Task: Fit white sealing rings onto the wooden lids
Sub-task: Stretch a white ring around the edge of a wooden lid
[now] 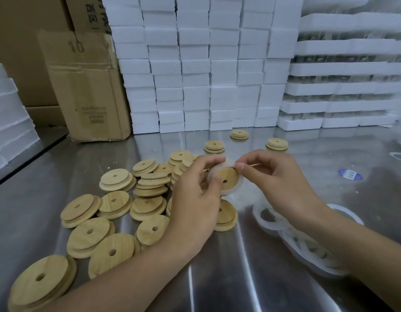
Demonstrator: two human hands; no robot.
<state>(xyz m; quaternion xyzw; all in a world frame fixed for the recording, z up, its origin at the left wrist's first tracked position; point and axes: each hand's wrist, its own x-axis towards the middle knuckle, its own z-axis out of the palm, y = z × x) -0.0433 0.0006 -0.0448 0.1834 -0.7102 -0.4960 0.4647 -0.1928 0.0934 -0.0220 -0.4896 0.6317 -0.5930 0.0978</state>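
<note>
Left hand (195, 194) fingers grasp wooden lid (227, 177) at 9 o'clock edge; right hand (278, 183) fingers pinch white ring (241, 182) at 1 o'clock.

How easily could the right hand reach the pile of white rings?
Probably yes, once freed: the right hand pinches the ring on the held lid, but the ring pile lies open beside its wrist.

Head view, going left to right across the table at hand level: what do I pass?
Pile of bare wooden lids → left hand → held lid with its white ring → right hand → blue sticker.
</note>
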